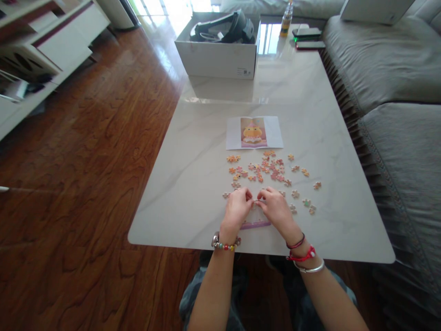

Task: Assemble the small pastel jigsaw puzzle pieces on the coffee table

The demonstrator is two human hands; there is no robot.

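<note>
My left hand point(237, 209) and my right hand point(275, 209) meet near the front edge of a white marble-look table point(193, 184), fingers curled and pinched together over small jigsaw pieces. Under both hands lies a joined strip of puzzle point(255, 225) with a pink-purple edge. Several loose orange and pink pieces point(268, 170) are scattered just beyond my fingers. Farther back lies a printed reference picture point(254, 132) of an orange figure on pink. What each hand pinches is too small to name.
A white cardboard box point(218, 57) holding a black headset stands at the table's far end, with a bottle point(286, 19) and dark devices point(306, 33) beside it. A grey sofa point(389, 92) runs along the right. Wooden floor and a white shelf unit point(44, 46) are to the left.
</note>
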